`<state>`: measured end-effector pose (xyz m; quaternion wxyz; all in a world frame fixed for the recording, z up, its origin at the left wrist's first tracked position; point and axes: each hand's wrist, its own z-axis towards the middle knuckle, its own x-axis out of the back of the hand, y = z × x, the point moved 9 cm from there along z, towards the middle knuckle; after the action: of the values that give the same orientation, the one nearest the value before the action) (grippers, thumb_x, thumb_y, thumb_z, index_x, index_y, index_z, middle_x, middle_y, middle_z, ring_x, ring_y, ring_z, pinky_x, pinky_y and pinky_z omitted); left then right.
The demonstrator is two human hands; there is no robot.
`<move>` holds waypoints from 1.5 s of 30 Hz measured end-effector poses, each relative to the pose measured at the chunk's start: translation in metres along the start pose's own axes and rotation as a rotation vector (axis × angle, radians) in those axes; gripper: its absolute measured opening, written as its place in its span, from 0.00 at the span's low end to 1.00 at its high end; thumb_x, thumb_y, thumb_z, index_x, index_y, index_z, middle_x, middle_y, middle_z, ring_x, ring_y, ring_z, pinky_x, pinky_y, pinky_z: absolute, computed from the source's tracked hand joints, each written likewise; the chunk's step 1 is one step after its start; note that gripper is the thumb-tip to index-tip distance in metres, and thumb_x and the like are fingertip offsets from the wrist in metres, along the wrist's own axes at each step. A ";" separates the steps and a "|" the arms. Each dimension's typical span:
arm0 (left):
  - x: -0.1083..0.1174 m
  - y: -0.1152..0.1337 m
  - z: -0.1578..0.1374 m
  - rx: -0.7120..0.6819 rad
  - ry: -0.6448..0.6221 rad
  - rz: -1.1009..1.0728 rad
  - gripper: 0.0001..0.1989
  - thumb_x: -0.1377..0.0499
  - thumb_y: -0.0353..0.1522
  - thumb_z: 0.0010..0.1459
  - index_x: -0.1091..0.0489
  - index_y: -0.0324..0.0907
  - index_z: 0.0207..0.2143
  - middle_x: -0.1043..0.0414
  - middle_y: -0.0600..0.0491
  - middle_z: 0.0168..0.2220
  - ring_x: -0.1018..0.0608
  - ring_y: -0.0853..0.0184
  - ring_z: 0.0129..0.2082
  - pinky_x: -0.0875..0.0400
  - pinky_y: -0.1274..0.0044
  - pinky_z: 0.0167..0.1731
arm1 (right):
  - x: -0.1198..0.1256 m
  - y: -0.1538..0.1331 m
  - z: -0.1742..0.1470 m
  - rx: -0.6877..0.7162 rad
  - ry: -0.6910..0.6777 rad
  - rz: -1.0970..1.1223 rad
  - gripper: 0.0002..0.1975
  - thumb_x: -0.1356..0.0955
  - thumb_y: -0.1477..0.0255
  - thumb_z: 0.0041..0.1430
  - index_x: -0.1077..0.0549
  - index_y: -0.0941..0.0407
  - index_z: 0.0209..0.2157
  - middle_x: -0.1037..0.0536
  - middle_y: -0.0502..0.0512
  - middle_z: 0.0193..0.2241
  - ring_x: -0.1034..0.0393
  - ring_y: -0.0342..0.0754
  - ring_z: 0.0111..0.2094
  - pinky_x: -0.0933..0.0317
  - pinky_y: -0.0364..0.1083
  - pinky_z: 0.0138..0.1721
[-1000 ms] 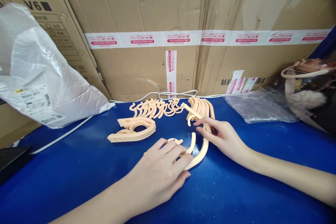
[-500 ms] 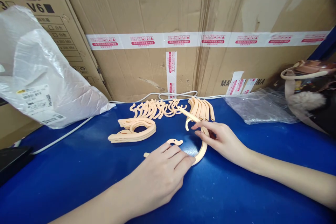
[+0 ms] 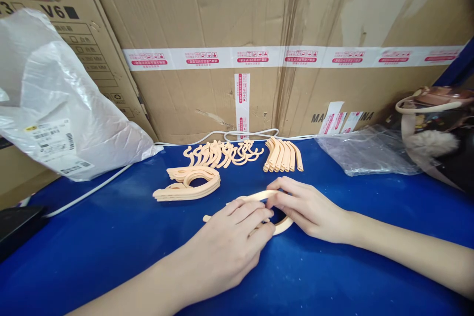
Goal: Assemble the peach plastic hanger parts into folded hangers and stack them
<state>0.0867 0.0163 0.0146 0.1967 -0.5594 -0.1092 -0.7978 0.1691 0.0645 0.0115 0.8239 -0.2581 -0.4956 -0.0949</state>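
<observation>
Between my two hands is a peach plastic folding hanger (image 3: 283,227), its parts bent round into a loop over the blue table. My left hand (image 3: 233,239) is closed over its left side, and its fingers hide much of it. My right hand (image 3: 309,210) pinches the right side, thumb and fingertips near the joint where the upper arm curves in. A small end of the hanger pokes out left of my left hand. Just beyond lies a stack of folded hangers (image 3: 202,188). Behind my right hand stands a row of loose hanger arms (image 3: 283,155).
Several loose hanger hooks (image 3: 222,153) lie along the back of the blue table (image 3: 111,256). A white cable (image 3: 211,134) runs before the large cardboard box (image 3: 207,94). At left stands a white plastic parcel (image 3: 74,108); at right are a clear plastic bag (image 3: 366,150) and a dark bag (image 3: 440,138).
The hanger's upper arm, which pointed up toward the back, has swung down and left toward my left hand, with my right hand on it. My left hand has stayed nearly in place.
</observation>
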 end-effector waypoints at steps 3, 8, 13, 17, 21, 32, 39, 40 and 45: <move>0.001 0.003 -0.001 -0.030 0.016 -0.003 0.10 0.49 0.25 0.63 0.32 0.36 0.45 0.28 0.48 0.43 0.28 0.61 0.47 0.35 0.68 0.49 | -0.002 0.000 -0.001 -0.007 0.001 0.052 0.08 0.42 0.77 0.66 0.35 0.56 0.43 0.30 0.57 0.41 0.35 0.47 0.41 0.37 0.46 0.43; -0.002 0.011 -0.004 -0.088 -0.005 -0.022 0.13 0.51 0.24 0.63 0.33 0.36 0.49 0.27 0.47 0.44 0.28 0.60 0.46 0.36 0.69 0.46 | -0.001 0.003 -0.003 -0.066 0.006 0.107 0.06 0.38 0.72 0.65 0.35 0.56 0.44 0.28 0.55 0.37 0.33 0.46 0.36 0.37 0.45 0.38; -0.001 0.022 -0.005 -0.139 -0.050 -0.085 0.18 0.50 0.23 0.60 0.36 0.35 0.52 0.27 0.47 0.43 0.28 0.60 0.43 0.36 0.70 0.46 | 0.013 0.016 0.003 -0.170 0.108 0.129 0.08 0.39 0.71 0.67 0.32 0.55 0.44 0.27 0.54 0.38 0.32 0.46 0.40 0.36 0.45 0.43; -0.001 0.026 -0.005 -0.166 -0.087 -0.149 0.18 0.49 0.23 0.57 0.35 0.35 0.51 0.27 0.48 0.45 0.29 0.61 0.43 0.36 0.71 0.45 | 0.008 0.018 0.020 -0.150 -0.001 -0.038 0.12 0.37 0.70 0.65 0.28 0.53 0.48 0.28 0.54 0.41 0.32 0.48 0.44 0.37 0.48 0.46; 0.002 0.016 -0.004 -0.113 -0.046 -0.184 0.16 0.50 0.18 0.53 0.33 0.39 0.41 0.29 0.51 0.44 0.30 0.64 0.42 0.35 0.74 0.42 | -0.002 0.016 0.037 -0.080 -0.065 -0.055 0.11 0.34 0.66 0.63 0.24 0.54 0.45 0.29 0.55 0.41 0.31 0.47 0.42 0.36 0.47 0.44; 0.008 0.012 -0.004 0.055 0.063 0.028 0.08 0.50 0.33 0.62 0.33 0.39 0.38 0.32 0.53 0.29 0.29 0.64 0.27 0.37 0.75 0.24 | -0.014 0.013 0.057 -0.099 -0.070 -0.059 0.09 0.30 0.66 0.59 0.22 0.56 0.37 0.27 0.53 0.36 0.30 0.46 0.35 0.37 0.45 0.38; -0.006 0.012 -0.003 0.097 -0.124 0.073 0.15 0.46 0.41 0.62 0.35 0.41 0.47 0.29 0.52 0.35 0.26 0.62 0.32 0.35 0.75 0.23 | 0.001 0.019 0.058 -0.173 0.061 0.017 0.05 0.31 0.71 0.58 0.27 0.58 0.30 0.27 0.51 0.29 0.33 0.44 0.31 0.40 0.43 0.34; -0.007 0.008 -0.003 0.121 -0.151 0.045 0.14 0.46 0.41 0.63 0.35 0.42 0.46 0.30 0.52 0.36 0.27 0.62 0.32 0.35 0.75 0.23 | 0.008 0.023 0.055 -0.203 0.102 0.064 0.06 0.33 0.71 0.60 0.29 0.58 0.31 0.27 0.51 0.28 0.33 0.44 0.30 0.40 0.43 0.33; -0.008 -0.011 -0.004 0.290 -0.228 -0.171 0.09 0.50 0.36 0.66 0.35 0.47 0.46 0.34 0.52 0.40 0.28 0.62 0.38 0.32 0.74 0.29 | 0.034 0.058 0.023 -0.450 0.278 0.476 0.12 0.32 0.62 0.59 0.30 0.57 0.33 0.28 0.49 0.24 0.35 0.42 0.25 0.42 0.42 0.27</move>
<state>0.0810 0.0266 0.0059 0.1928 -0.6005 -0.2915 -0.7192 0.1924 0.1289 0.0304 0.8050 -0.5260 -0.2712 -0.0411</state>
